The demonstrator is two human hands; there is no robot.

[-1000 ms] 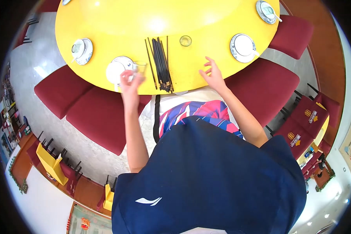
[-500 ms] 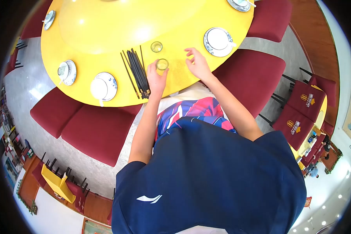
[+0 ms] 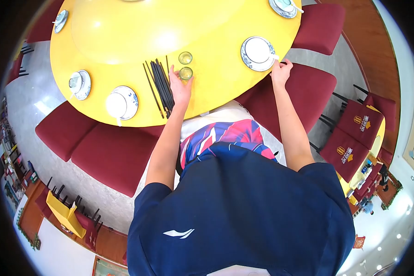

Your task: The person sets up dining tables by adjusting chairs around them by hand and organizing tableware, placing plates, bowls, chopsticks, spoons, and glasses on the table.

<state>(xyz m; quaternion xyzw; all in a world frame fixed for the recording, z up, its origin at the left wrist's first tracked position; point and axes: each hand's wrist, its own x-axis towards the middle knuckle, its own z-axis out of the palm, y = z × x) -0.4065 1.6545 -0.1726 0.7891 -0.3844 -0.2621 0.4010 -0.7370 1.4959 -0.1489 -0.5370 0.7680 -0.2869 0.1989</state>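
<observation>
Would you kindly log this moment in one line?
left hand: at nearer glass | right hand: by white spoon | chopsticks: on table

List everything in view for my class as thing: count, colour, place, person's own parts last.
Table: one, yellow, top centre
Chopsticks: many, black, near the table's edge
Loose glasses: two, clear, right of the chopsticks
Bowls on plates: five, white and blue, around the table
Spoons: several, white, with the bowls
Chairs: several, dark red, around the table
Background tables: at least two, yellow, either side
Shirt: one, navy, lower centre
Left hand: one, bare, at the nearer glass
Right hand: one, bare, at a spoon
</observation>
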